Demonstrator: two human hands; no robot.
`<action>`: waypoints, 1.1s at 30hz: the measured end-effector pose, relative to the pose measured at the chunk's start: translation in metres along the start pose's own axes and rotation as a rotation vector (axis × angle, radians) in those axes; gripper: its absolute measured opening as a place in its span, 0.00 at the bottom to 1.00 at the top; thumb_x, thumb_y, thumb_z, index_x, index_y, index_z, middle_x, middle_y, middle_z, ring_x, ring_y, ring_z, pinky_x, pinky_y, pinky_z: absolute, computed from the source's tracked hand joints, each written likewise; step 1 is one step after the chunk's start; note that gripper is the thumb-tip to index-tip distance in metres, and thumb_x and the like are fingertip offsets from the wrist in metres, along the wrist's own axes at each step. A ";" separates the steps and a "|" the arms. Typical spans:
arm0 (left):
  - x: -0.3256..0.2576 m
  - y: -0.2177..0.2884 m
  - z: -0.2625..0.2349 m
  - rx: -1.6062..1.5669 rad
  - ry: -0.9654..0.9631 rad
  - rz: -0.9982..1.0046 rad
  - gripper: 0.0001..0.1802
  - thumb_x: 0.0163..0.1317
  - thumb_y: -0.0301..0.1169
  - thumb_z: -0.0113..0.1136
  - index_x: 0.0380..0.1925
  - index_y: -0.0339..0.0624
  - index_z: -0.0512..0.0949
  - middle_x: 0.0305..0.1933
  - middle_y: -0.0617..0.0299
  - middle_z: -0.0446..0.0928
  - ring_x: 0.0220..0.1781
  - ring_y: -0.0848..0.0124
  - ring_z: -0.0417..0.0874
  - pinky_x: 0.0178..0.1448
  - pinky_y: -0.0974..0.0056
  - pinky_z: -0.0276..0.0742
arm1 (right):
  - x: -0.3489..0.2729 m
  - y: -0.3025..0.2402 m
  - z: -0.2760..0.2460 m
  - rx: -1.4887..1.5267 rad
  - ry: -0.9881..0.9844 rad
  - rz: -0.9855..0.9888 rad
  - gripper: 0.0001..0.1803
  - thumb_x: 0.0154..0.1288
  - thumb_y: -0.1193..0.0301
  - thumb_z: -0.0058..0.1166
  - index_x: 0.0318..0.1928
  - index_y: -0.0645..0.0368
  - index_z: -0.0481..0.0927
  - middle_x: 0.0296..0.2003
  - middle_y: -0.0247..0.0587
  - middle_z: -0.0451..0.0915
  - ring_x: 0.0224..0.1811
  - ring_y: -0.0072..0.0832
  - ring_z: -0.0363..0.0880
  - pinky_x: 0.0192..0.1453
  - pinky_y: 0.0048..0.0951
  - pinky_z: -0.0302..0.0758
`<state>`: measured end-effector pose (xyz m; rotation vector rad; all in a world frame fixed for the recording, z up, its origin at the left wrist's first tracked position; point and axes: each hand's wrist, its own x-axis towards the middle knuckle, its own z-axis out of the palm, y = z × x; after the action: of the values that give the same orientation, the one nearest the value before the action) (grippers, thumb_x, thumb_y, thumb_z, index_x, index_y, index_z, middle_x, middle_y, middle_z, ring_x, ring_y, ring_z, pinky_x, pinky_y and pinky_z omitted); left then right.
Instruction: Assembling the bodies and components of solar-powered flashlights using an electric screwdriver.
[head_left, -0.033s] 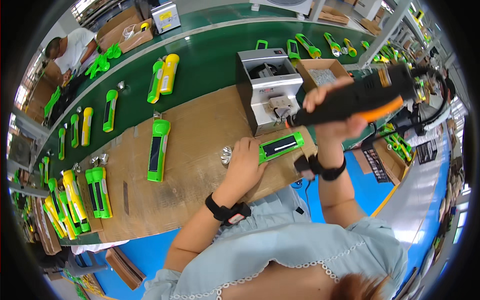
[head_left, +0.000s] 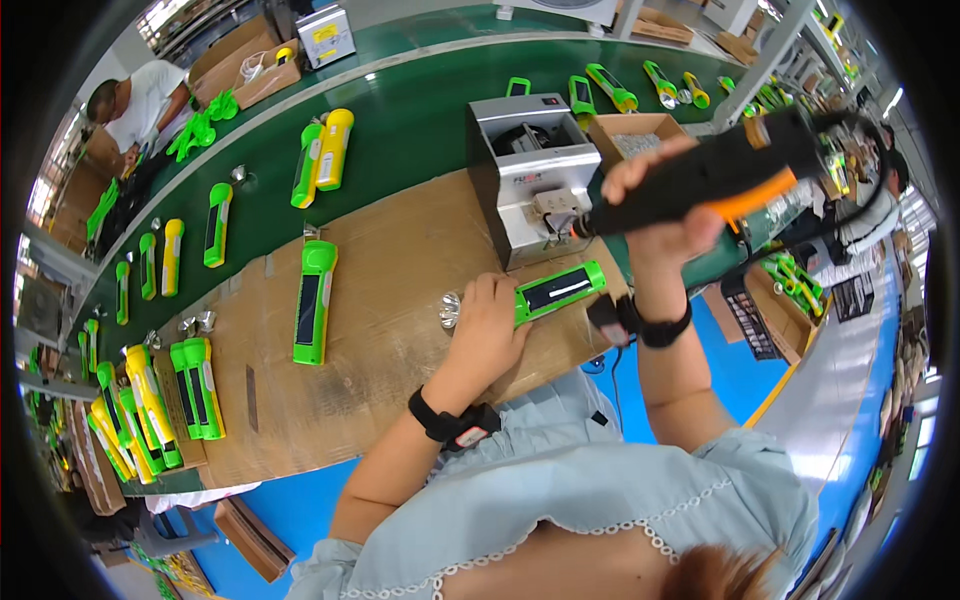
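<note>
My left hand (head_left: 487, 325) lies palm down on the wooden bench (head_left: 400, 260), fingers curled over the head end of a green flashlight (head_left: 556, 292) and pinning it flat; the silver reflector (head_left: 449, 309) pokes out just past my knuckles. The forearm runs up from the lower edge, a black wristband (head_left: 455, 423) around the wrist.

My right hand (head_left: 660, 205) is raised above the bench, clenched around a black and orange electric screwdriver (head_left: 715, 180). The tool sits nearly level, tip pointing left toward the grey metal box (head_left: 530, 185), well above the flashlight and not touching it. That wrist carries a black band (head_left: 640, 325) too.

The flashlight I'm holding lies at the near right edge of the bench, just in front of the grey box, its dark panel facing up.

Behind the box an open cardboard carton (head_left: 640, 135) holds small pale parts. Another green flashlight (head_left: 314, 300) lies alone on the bench to my left, with a bundle of green and yellow ones (head_left: 165, 400) at the far left edge. More flashlights lie spaced along the green belt (head_left: 420, 110). At the belt's far end sits a white box with a yellow label (head_left: 328, 35), beside brown cartons (head_left: 250, 70).
</note>
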<state>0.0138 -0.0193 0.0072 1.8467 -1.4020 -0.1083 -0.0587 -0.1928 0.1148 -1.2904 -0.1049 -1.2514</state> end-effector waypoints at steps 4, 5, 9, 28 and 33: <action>-0.001 -0.005 0.000 -0.017 0.013 0.027 0.25 0.44 0.23 0.62 0.45 0.33 0.68 0.46 0.42 0.65 0.48 0.44 0.67 0.53 0.51 0.65 | 0.018 0.019 0.008 -0.198 0.025 -0.094 0.42 0.46 0.35 0.58 0.41 0.64 0.68 0.23 0.44 0.75 0.20 0.30 0.75 0.24 0.26 0.73; -0.002 -0.005 0.001 -0.018 0.004 0.023 0.25 0.43 0.23 0.62 0.45 0.33 0.68 0.46 0.41 0.65 0.49 0.44 0.66 0.54 0.51 0.65 | 0.019 0.025 0.006 -0.206 0.012 -0.106 0.41 0.47 0.36 0.58 0.40 0.65 0.68 0.22 0.44 0.75 0.20 0.30 0.75 0.23 0.26 0.73; -0.004 -0.001 0.000 -0.006 -0.004 0.001 0.26 0.42 0.22 0.61 0.46 0.34 0.68 0.48 0.41 0.65 0.51 0.44 0.66 0.56 0.51 0.64 | 0.017 0.029 0.007 -0.276 -0.040 -0.012 0.35 0.54 0.41 0.56 0.37 0.64 0.70 0.22 0.43 0.74 0.20 0.28 0.75 0.23 0.25 0.72; -0.004 -0.006 0.002 -0.012 0.009 -0.004 0.29 0.42 0.22 0.62 0.48 0.31 0.66 0.50 0.40 0.63 0.52 0.44 0.65 0.58 0.51 0.63 | -0.037 0.020 0.037 -0.040 -0.135 0.198 0.41 0.45 0.36 0.60 0.41 0.63 0.67 0.23 0.44 0.75 0.22 0.29 0.76 0.26 0.25 0.74; -0.007 -0.004 0.004 -0.009 0.004 -0.014 0.30 0.41 0.22 0.62 0.48 0.29 0.65 0.51 0.40 0.63 0.52 0.44 0.64 0.58 0.52 0.63 | -0.042 0.024 0.038 -0.076 -0.132 0.178 0.40 0.46 0.37 0.60 0.40 0.64 0.68 0.22 0.43 0.75 0.21 0.27 0.75 0.25 0.25 0.74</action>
<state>0.0124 -0.0155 -0.0006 1.8486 -1.3835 -0.1176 -0.0368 -0.1436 0.0851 -1.4161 -0.0351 -1.0269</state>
